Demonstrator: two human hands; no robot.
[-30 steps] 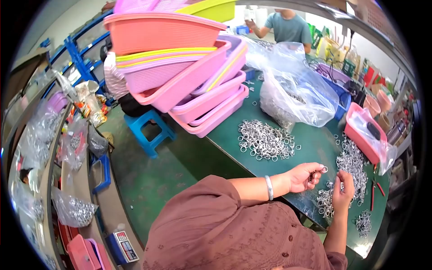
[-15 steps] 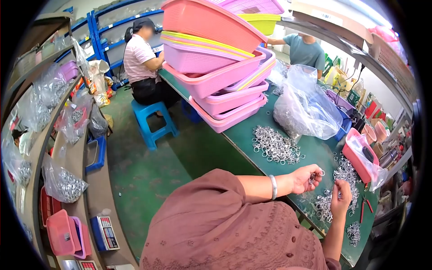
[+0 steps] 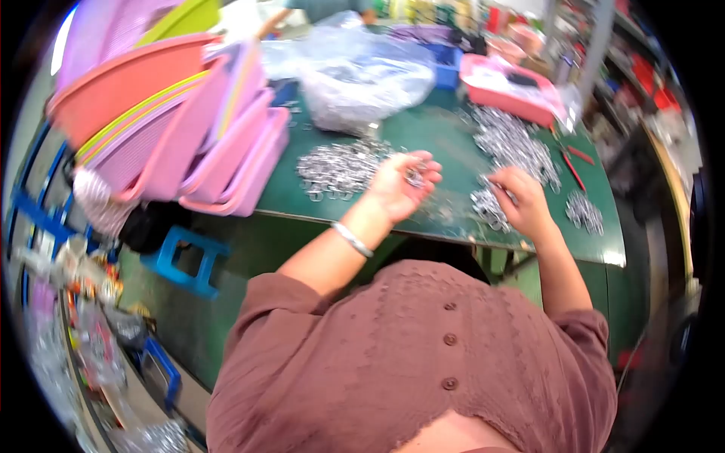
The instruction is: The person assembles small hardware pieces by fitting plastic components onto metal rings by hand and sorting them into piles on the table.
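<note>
My left hand (image 3: 402,186) is turned palm up over the table's front edge, fingers curled around a few small metal rings (image 3: 414,176). Behind it lies a heap of silvery metal rings (image 3: 343,167). My right hand (image 3: 522,198) reaches down, thumb and fingers bent together, at a small pile of shiny metal pieces (image 3: 489,205); what its fingertips pinch is too small to make out. A larger heap of metal pieces (image 3: 517,143) spreads behind the right hand, and a smaller pile (image 3: 584,212) lies to its right.
Red-handled pliers (image 3: 572,167) lie at the right of the green table (image 3: 434,128). A pink basket (image 3: 513,106) and a clear plastic bag (image 3: 370,72) stand behind. Stacked baskets (image 3: 151,128) lean at the left, near a blue stool (image 3: 185,260). Another person's arm (image 3: 273,23) shows at the back.
The view has swung right and down, so the table and both hands appear further left. My right hand has come down to the small pile; the left still holds rings, palm now turned up.
</note>
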